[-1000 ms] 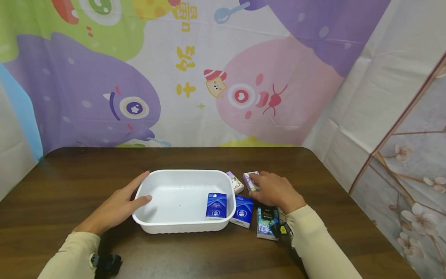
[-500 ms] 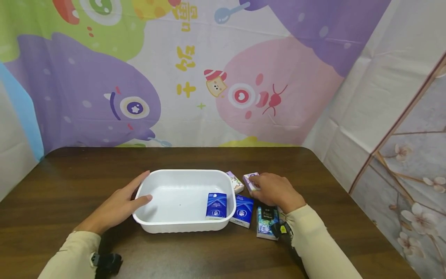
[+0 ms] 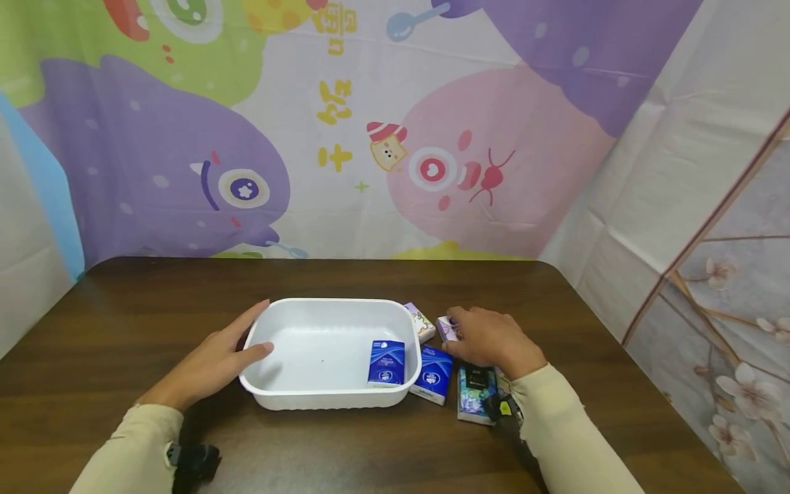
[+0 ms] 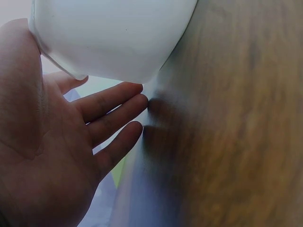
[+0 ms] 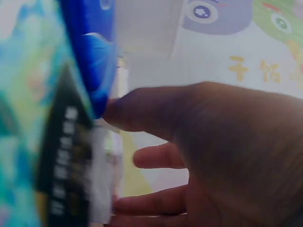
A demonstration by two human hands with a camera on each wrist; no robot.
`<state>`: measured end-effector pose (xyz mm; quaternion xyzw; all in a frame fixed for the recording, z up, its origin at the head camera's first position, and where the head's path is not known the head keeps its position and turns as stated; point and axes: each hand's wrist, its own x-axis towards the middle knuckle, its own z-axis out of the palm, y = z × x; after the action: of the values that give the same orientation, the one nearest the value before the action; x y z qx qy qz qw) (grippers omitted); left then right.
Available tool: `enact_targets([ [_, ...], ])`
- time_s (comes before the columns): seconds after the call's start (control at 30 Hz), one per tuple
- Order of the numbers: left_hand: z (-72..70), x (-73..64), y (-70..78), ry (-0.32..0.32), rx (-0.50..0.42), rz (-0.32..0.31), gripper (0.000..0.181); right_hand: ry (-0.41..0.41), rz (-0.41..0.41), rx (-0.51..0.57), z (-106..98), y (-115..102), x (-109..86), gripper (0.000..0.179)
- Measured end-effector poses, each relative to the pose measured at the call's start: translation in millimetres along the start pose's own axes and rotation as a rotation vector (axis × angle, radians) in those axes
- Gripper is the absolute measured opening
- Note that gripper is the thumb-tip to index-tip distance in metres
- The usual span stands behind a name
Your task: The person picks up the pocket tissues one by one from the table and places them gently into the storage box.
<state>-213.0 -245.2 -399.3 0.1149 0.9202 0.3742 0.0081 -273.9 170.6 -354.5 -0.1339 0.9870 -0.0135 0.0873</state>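
Observation:
My left hand (image 3: pixel 212 360) holds the left end of a white plastic basin (image 3: pixel 308 401), thumb over the rim and fingers along the outer wall. In the left wrist view the fingers (image 4: pixel 116 106) stretch beneath the basin's edge. One blue tissue pack (image 3: pixel 387 363) lies inside the basin at its right end. Right of the basin, my right hand (image 3: pixel 494 339) pinches a small purple-and-white tissue pack (image 3: pixel 447 329), partly hidden by the fingers. In the right wrist view the thumb (image 5: pixel 142 109) is close to another blue tissue pack (image 5: pixel 97 61).
Outside the basin's right end lie a blue tissue pack (image 3: pixel 434 376) and a white-and-purple pack (image 3: pixel 423 324). A blue-green flowered tissue pack (image 3: pixel 475 396) sits under the right wrist, another item partly hidden beside it. A cartoon cloth (image 3: pixel 345 206) hangs behind the brown table (image 3: pixel 308 453).
The small purple-and-white pack has shifted slightly toward me, and the right fingers have drawn in on it. The left hand stays on the basin. The head view has shifted a little.

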Motion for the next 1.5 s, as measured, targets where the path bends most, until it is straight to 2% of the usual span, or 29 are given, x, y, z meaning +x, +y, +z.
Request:
enact_targets([
  [0.17,-0.2,-0.6,0.3,0.003,0.001,0.0,0.077,-0.008,0.016,0.023,5.6,0.4,2.4,0.074],
  [0.5,0.0,-0.7,-1.1,0.023,-0.003,0.013,0.076,-0.007,0.012,-0.018,5.7,2.3,1.6,0.065],
  [0.87,0.0,-0.8,-1.8,0.029,-0.016,0.012,0.076,0.108,0.006,-0.015,3.4,-1.5,2.9,0.054],
  [1.13,1.9,-0.8,-2.6,0.033,-0.017,0.022,0.075,0.122,0.008,-0.003,8.7,-2.8,2.3,0.054],
  [1.33,-0.8,-0.7,-1.0,0.03,-0.03,0.015,0.077,0.153,-0.004,-0.01,0.6,-4.5,4.6,0.055],
  [1.5,-0.4,-0.6,-2.3,0.019,-0.03,0.015,0.076,0.185,-0.007,-0.007,2.2,-5.1,1.6,0.052],
])
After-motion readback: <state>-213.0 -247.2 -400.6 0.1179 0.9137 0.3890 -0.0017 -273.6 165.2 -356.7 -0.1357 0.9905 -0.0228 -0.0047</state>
